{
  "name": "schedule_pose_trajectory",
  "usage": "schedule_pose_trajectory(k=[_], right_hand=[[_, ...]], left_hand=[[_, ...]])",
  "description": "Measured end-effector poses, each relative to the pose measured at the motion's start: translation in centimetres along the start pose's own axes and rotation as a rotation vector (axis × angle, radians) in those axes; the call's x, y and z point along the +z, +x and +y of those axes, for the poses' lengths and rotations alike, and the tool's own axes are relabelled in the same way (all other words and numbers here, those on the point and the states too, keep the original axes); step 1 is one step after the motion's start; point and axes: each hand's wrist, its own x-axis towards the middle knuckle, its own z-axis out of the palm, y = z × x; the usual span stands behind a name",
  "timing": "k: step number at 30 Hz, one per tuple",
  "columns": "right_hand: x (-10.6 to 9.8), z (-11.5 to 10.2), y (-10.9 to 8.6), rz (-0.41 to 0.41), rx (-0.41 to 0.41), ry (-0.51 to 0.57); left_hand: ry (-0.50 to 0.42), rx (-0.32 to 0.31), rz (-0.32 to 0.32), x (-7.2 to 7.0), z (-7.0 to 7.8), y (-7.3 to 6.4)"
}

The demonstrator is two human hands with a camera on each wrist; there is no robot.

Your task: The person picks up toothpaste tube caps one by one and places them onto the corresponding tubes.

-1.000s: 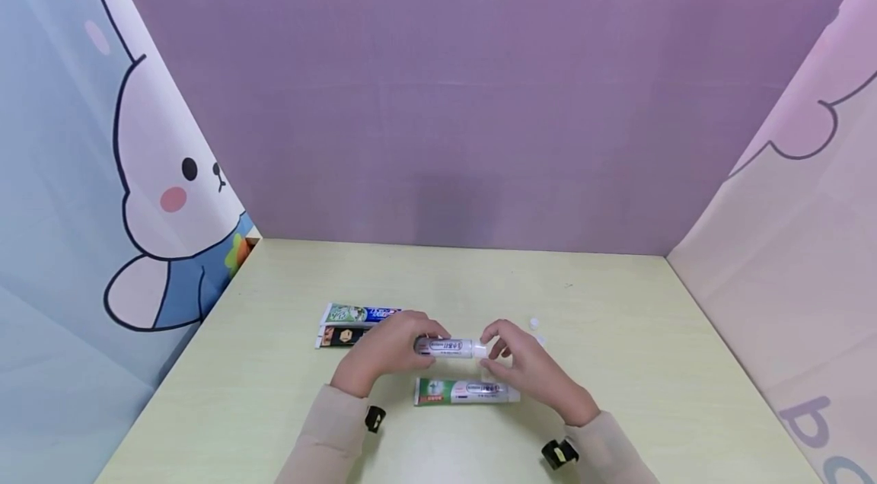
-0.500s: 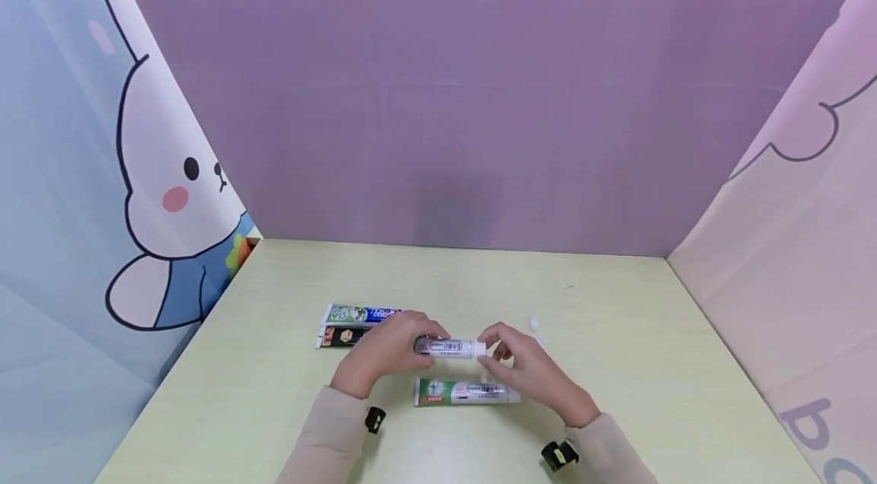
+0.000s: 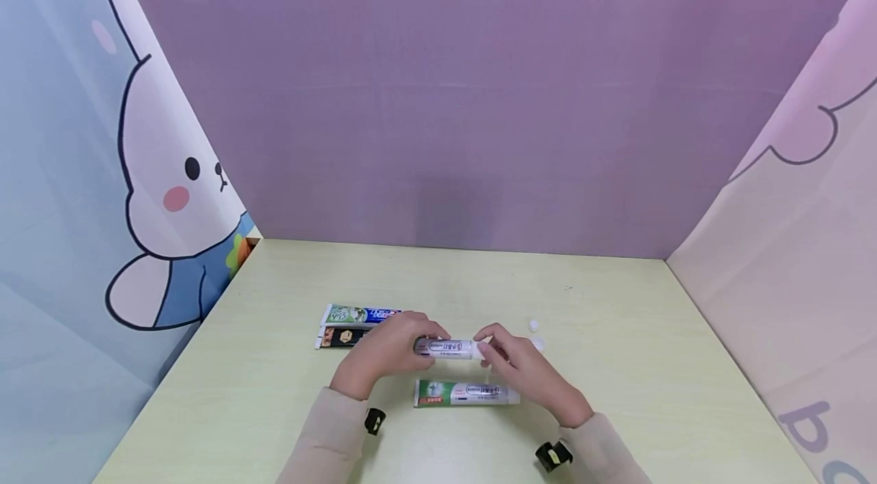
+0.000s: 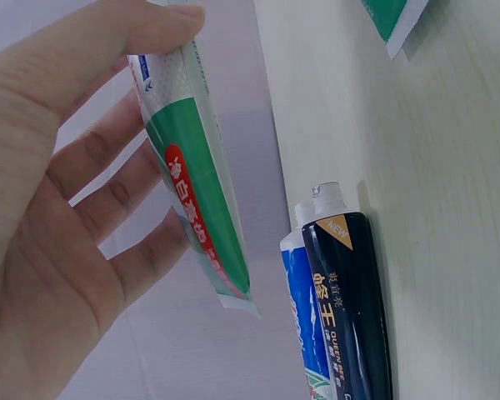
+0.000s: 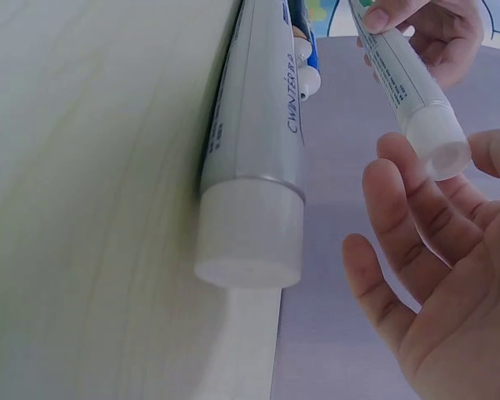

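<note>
My left hand (image 3: 392,347) grips a white and green toothpaste tube (image 3: 447,348) by its middle, above the table. The thumb shows across the tube in the left wrist view, with the crimped end pointing away from the palm. My right hand (image 3: 530,368) has thumb and fingertips about the tube's white cap (image 5: 437,140), pinching it at the sides. Below the hands, a second toothpaste tube (image 3: 467,393) of the same look lies on the table, its white cap (image 5: 250,233) on.
Left of the hands lie a black toothpaste tube (image 4: 347,304) and a blue and green one (image 4: 302,292), side by side, nozzles bare. Two small white caps, one round cap (image 3: 533,326) and one paler cap (image 3: 537,344), lie on the table (image 3: 617,362) beyond the right hand.
My right hand has shifted slightly left and its fingers have turned about the cap. The left hand keeps the tube in nearly the same place.
</note>
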Motion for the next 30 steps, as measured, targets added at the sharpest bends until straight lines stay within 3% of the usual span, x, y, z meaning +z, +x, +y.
schedule_pose_trajectory(k=[17, 24, 30], right_hand=[[-0.09, -0.13, -0.31, 0.037, 0.055, -0.044], [-0.27, 0.10, -0.57, 0.054, 0.022, 0.021], [-0.40, 0.19, -0.71, 0.056, -0.045, 0.009]], left_hand=[[-0.021, -0.027, -0.009, 0.05, 0.24, -0.01], [-0.019, -0.017, -0.011, 0.04, 0.17, 0.05], [-0.024, -0.026, -0.022, 0.10, 0.08, 0.14]])
